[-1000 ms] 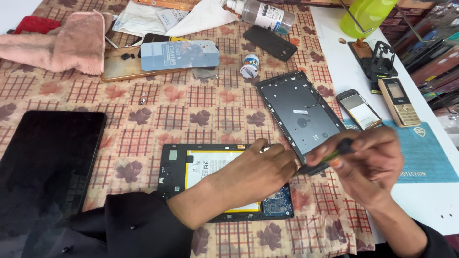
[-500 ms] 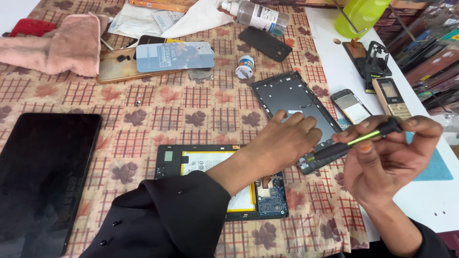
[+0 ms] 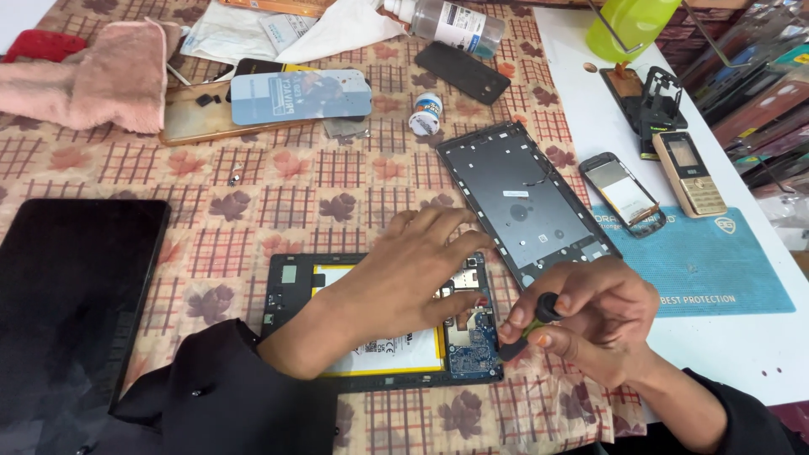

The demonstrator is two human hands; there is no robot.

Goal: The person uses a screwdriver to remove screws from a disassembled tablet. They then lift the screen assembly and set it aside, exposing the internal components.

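Opened tablet (image 3: pixel 379 337) lying flat on a checked cloth (image 3: pixel 278 177), two hands working over it.

The left hand (image 3: pixel 413 270) rests spread and flat on the tablet's exposed battery and circuit board, gripping nothing. The right hand (image 3: pixel 590 316) pinches a small screwdriver (image 3: pixel 527 324) with a black cap, its tip at the board's lower right corner. A dark metal frame (image 3: pixel 522 202) lies just beyond, a black screen panel (image 3: pixel 72 303) at the left, and a pink towel (image 3: pixel 93 76) at the surface's far left.
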